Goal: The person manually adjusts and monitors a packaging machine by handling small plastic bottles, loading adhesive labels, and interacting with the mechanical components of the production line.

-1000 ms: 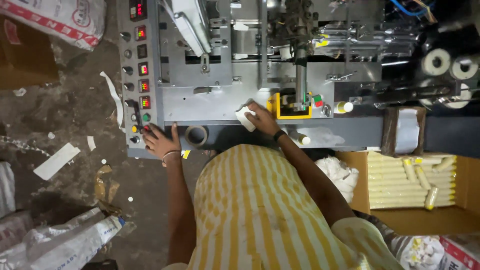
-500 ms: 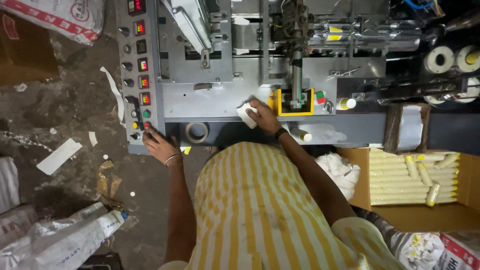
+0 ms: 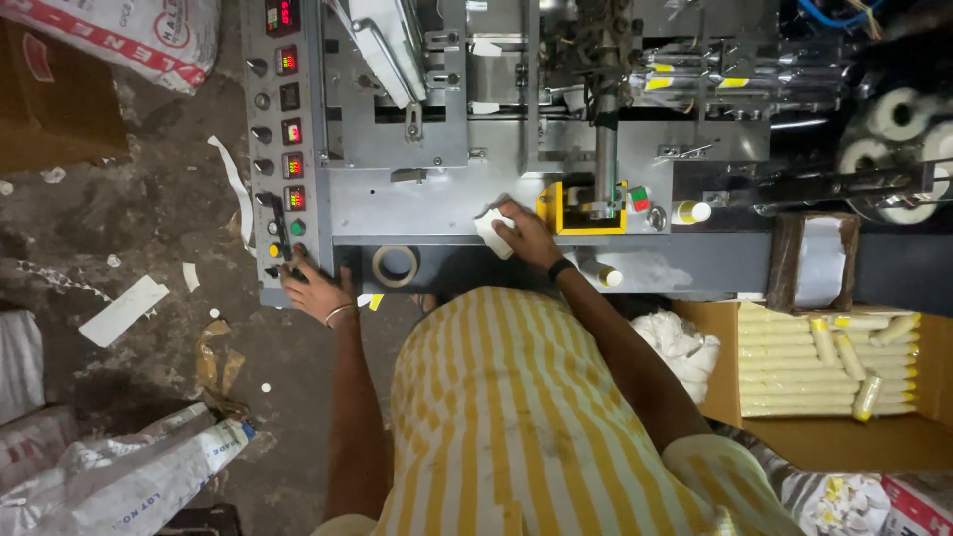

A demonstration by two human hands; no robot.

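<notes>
My right hand [image 3: 524, 230] is shut on a small white cloth [image 3: 492, 231] and presses it against the grey metal front of a packing machine [image 3: 437, 203], just left of a yellow guard [image 3: 556, 213]. My left hand [image 3: 313, 290] rests with fingers spread at the bottom of the machine's control panel [image 3: 286, 149], its fingertips touching the lowest switches. A bangle sits on the left wrist and a dark band on the right wrist.
A tape roll [image 3: 396, 265] lies on the machine ledge. A cardboard box [image 3: 844, 427] of pale yellow-capped tubes stands at the right, with white film rolls [image 3: 893, 119] above it. Sacks [image 3: 129, 476] and paper scraps [image 3: 124, 310] litter the floor on the left.
The left hand slid slightly down the control panel's lower edge. The right hand stayed on the machine front with the cloth, shifting only a little.
</notes>
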